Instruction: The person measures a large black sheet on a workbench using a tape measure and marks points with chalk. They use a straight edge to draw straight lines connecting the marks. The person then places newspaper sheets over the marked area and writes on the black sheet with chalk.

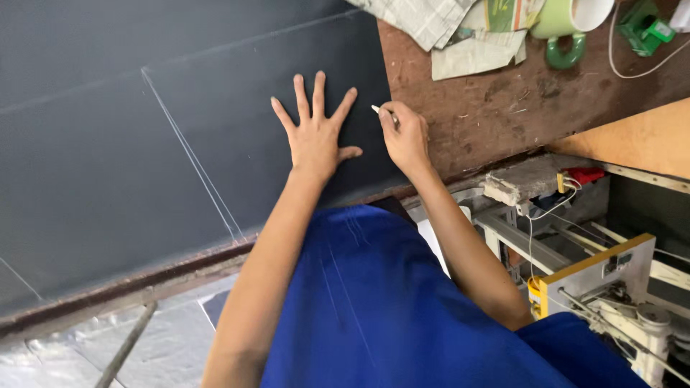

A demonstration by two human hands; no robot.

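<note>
A large dark sheet [144,144] with thin chalk lines lies spread over a worn brown table [503,108]. My left hand [316,133] presses flat on the sheet near its right edge, fingers spread. Just to its right, my right hand [406,133] pinches a small white piece of chalk [376,109], whose tip touches the sheet's right edge.
A green mug [564,25], folded paper and cloth [445,29], and a green device with a white cable [643,29] sit at the table's far end. A sewing machine [618,302] and a plywood panel [640,140] stand to the right, below the table edge.
</note>
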